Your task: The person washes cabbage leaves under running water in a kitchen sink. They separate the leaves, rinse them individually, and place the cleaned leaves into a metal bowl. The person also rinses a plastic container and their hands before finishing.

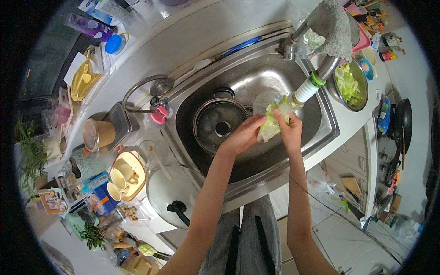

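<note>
Both hands hold a pale green lettuce leaf (pixel 268 128) over the stainless steel sink (pixel 311 129). My left hand (pixel 244 132) grips its left edge. On its right side, my right hand (pixel 291 129) has the thumb laid across the leaf. Just above the leaf is the white and green nozzle of the faucet (pixel 306 91), with water running onto it. In the basin to the left stands a dark pot (pixel 213 120) with a black handle. A clear round plastic piece (pixel 263 102) shows behind the leaf.
A metal bowl of lettuce leaves (pixel 350 86) stands right of the sink. A grey cloth (pixel 331 31) drapes over the faucet. Left of the sink lie a glass lid (pixel 161 192), a tray with cream cups (pixel 139 172) and a paper tub (pixel 99 134). A wok (pixel 405 123) is far right.
</note>
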`<state>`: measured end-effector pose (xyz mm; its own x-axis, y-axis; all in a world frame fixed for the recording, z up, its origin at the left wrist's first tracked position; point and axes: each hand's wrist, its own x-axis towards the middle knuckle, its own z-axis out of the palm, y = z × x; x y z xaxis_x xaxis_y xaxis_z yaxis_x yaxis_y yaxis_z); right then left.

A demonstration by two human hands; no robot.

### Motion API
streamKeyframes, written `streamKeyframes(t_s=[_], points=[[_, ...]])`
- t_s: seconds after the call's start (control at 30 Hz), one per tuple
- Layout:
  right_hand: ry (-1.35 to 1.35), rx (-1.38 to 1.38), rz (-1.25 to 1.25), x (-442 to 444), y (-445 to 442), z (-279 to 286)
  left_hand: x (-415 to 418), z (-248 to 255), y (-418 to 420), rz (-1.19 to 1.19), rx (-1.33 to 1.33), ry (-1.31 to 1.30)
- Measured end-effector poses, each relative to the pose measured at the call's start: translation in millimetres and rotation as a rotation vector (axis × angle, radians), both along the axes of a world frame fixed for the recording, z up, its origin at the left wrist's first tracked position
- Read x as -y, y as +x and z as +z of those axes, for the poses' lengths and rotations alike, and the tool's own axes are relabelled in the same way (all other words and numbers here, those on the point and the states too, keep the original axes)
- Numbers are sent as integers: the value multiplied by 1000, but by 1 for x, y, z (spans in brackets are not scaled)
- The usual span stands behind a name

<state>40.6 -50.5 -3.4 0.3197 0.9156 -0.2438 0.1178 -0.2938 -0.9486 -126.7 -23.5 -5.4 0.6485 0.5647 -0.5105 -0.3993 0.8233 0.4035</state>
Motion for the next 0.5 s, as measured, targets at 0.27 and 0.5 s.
streamKeyframes(t_s=[0.27,0.5], points=[[52,-218,-52,4,2,-18,12,-7,-4,225,-232,190],[-174,-369,-18,3,-5,27,-5,4,-15,-145,-372,297]])
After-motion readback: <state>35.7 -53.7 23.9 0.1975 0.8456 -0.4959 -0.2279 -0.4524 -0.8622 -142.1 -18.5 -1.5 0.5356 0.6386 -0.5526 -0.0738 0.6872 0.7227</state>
